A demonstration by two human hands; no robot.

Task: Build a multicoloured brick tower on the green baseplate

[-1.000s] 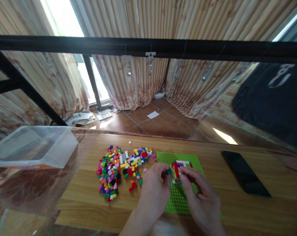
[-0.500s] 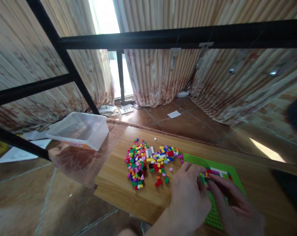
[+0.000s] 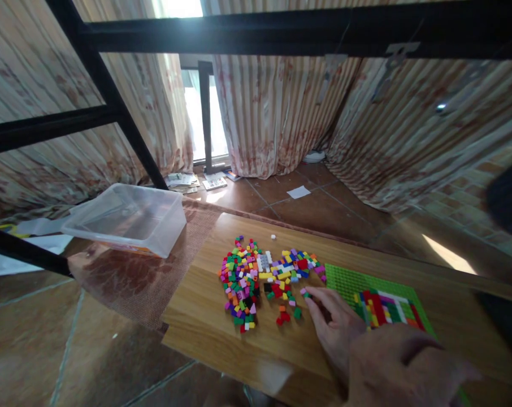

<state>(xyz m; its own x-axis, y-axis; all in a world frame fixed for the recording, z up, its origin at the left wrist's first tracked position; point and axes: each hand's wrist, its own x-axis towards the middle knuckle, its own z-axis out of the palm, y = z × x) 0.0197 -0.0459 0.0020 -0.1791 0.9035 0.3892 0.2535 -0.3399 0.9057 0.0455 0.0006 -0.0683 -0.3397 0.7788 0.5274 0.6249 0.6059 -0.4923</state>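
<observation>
My right hand (image 3: 334, 322) reaches left across the wooden table, thumb and forefinger pinched on small toy bricks (image 3: 305, 293), pink and green. Nearer the camera is my left hand (image 3: 404, 364), crossing over the right wrist; its fingers are mostly hidden. Beneath and beyond it lies a green baseplate (image 3: 345, 277), partly covered by my hands. Rows of colored bricks (image 3: 378, 308) stand on the baseplate in red, yellow, white, green and other colors. Left of my right hand spreads a loose pile of small bricks (image 3: 241, 277), with a few red ones (image 3: 282, 318) apart from it.
The wooden table (image 3: 205, 282) has its left edge over a brownish cloth (image 3: 133, 277). A clear plastic bin (image 3: 166, 226) stands to the left. Black metal bars (image 3: 256, 37) cross above, before striped curtains (image 3: 264, 124). A dark object (image 3: 504, 319) lies at the table's right.
My hands have parted from working together over the baseplate. The right hand has moved left toward the loose bricks, uncovering the built rows. The left hand has shifted right and nearer the camera.
</observation>
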